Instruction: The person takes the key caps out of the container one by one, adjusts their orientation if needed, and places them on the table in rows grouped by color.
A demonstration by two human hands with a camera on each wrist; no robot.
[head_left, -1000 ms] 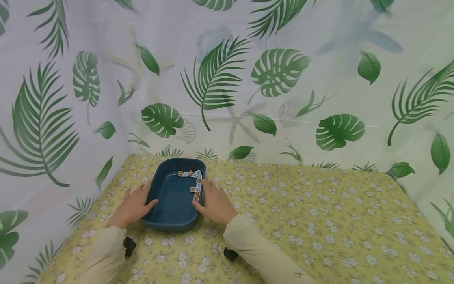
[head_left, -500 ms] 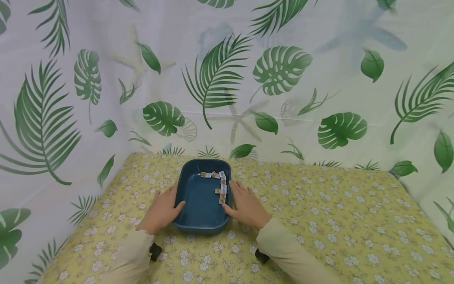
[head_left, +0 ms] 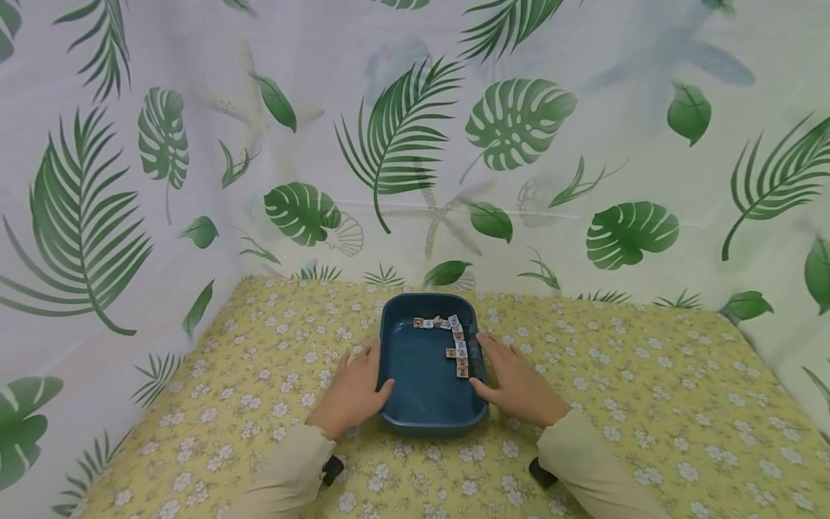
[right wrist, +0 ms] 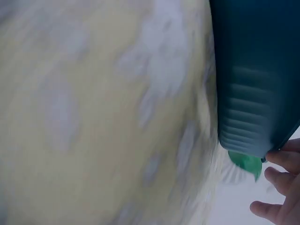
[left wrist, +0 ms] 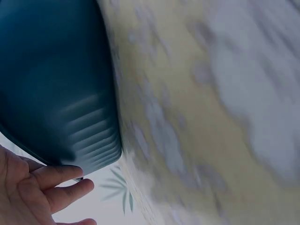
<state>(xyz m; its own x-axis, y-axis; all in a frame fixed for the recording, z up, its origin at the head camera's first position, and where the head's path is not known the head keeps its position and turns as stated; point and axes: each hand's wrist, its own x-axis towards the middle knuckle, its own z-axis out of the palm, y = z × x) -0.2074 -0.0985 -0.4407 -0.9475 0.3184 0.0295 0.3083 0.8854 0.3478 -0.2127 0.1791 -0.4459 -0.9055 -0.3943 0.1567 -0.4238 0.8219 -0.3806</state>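
A dark blue rectangular basin with rounded corners sits on the cloth in the middle of the head view. My left hand grips its left rim, thumb over the edge and fingers along the outer wall. At the opposite rim, my right hand has the same hold. In the left wrist view, fingertips lie right at the rim above a ribbed wall. The right wrist view shows fingertips likewise at the rim. Inside the basin, small square tiles, brown and white, form a bent line along its back and right side.
A yellow tablecloth with white flowers covers the table. Behind and at the left hangs a white curtain printed with green leaves, meeting the table's back edge. Black wrist devices sit under both sleeves.
Both hands have moved the basin to the right across the cloth, from left of the middle to the middle of the head view. The tiles have travelled along inside, keeping their bent line.
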